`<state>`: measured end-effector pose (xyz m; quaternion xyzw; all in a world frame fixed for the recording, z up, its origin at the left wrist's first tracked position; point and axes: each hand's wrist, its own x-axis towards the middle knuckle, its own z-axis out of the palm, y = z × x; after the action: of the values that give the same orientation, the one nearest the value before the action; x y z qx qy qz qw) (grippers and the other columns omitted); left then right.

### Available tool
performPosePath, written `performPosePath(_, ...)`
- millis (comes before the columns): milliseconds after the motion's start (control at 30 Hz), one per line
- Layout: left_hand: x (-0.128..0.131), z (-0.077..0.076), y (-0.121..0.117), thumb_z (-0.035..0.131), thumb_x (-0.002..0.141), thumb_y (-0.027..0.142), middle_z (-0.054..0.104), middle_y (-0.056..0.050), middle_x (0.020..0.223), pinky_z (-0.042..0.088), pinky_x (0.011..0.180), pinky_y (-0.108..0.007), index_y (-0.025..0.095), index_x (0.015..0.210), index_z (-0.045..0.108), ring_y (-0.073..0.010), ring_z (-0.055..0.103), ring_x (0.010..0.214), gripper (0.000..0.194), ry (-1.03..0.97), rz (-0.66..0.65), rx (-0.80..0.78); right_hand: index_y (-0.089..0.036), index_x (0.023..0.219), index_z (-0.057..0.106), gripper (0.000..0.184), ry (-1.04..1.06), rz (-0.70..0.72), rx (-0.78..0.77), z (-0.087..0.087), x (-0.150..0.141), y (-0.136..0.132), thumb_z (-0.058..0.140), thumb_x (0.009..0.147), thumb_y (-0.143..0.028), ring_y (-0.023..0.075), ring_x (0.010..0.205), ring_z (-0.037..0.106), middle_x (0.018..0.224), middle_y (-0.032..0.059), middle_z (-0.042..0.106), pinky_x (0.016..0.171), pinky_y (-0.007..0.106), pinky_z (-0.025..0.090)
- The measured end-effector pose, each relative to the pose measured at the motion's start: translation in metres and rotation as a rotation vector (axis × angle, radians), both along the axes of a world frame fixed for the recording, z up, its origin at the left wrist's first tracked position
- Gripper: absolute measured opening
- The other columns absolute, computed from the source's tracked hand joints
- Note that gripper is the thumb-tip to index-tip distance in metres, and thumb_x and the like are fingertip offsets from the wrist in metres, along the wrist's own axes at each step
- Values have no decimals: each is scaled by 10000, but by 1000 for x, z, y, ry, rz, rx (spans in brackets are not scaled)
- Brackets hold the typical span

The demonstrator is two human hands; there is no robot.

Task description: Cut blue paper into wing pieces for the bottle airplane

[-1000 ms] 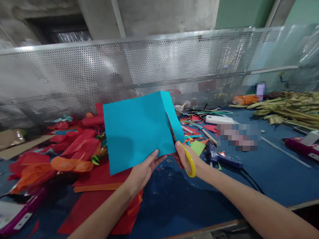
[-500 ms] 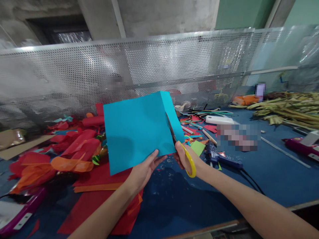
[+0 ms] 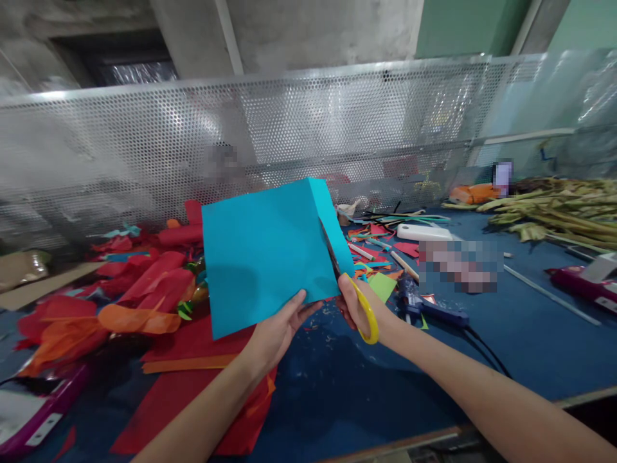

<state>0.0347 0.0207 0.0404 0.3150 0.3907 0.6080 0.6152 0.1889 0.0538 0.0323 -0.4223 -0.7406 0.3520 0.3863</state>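
A large turquoise sheet of paper [image 3: 265, 257] is raised above the table, pinched at its lower edge by my left hand [image 3: 284, 325], thumb in front and fingers behind. My right hand [image 3: 354, 305] is closed round the yellow handles of a pair of scissors [image 3: 369, 318]. Their dark blades reach up into the sheet near its right side. A strip [image 3: 332, 222] along that side is partly cut and bends away from the rest, still joined at the top. My right fingers are partly hidden behind the handle.
Red and orange paper pieces [image 3: 154, 283] pile up at left, with red sheets [image 3: 193, 411] in front. A dark blue glue gun [image 3: 434, 308] with a cord lies at right, near coloured scraps and a white stick-shaped object [image 3: 424, 233]. A perforated metal screen [image 3: 337, 122] stands behind the table.
Almost nothing differs. The cut strip at the sheet's right side has shifted slightly left, and the sheet's top edge sits a little lower. Both hands keep their hold.
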Motion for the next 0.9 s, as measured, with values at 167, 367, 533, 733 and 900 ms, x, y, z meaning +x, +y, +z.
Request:
performPosePath(167, -1, -3, 2, 720, 726, 182, 719, -33, 1065, 512, 907, -375, 232, 1121, 652, -222, 668, 964, 404, -9, -3, 15, -233, 561, 317, 621, 34, 5, -93, -2, 0, 1, 120, 822, -762, 127, 339, 431, 411, -30, 364, 368, 258, 348)
performPosePath(367, -1, -4, 4, 731, 701, 151, 728, -53, 1026, 511, 919, -367, 184, 1059, 675, -230, 665, 973, 364, 2, 5, -28, -221, 553, 392, 656, 99, 67, -139, -7, 1, 3, 151, 813, -772, 158, 431, 562, 440, -1, 453, 443, 256, 455)
performPosePath(533, -3, -3, 4, 722, 721, 181, 729, -44, 1014, 510, 921, -353, 181, 994, 690, -214, 657, 985, 275, 6, -5, -39, -208, 530, 468, 749, 24, 79, -7, 0, 2, 2, 60, 811, -770, 190, 567, 606, 556, 75, 597, 595, 300, 487)
performPosePath(733, -2, -3, 5, 728, 703, 161, 744, -41, 850, 525, 901, -349, 163, 858, 709, -217, 676, 920, 156, 14, 15, -76, -224, 594, 425, 665, -7, 76, 34, 5, 2, 0, 66, 850, -721, 197, 621, 593, 606, 63, 581, 586, 301, 450)
performPosePath(900, 0, -3, 6, 729, 684, 120, 734, -36, 753, 550, 859, -337, 141, 789, 703, -208, 691, 835, 110, 13, 32, -92, -229, 619, 360, 614, -36, 20, 92, 0, 2, 3, 54, 861, -703, 174, 561, 485, 576, 17, 475, 537, 307, 382)
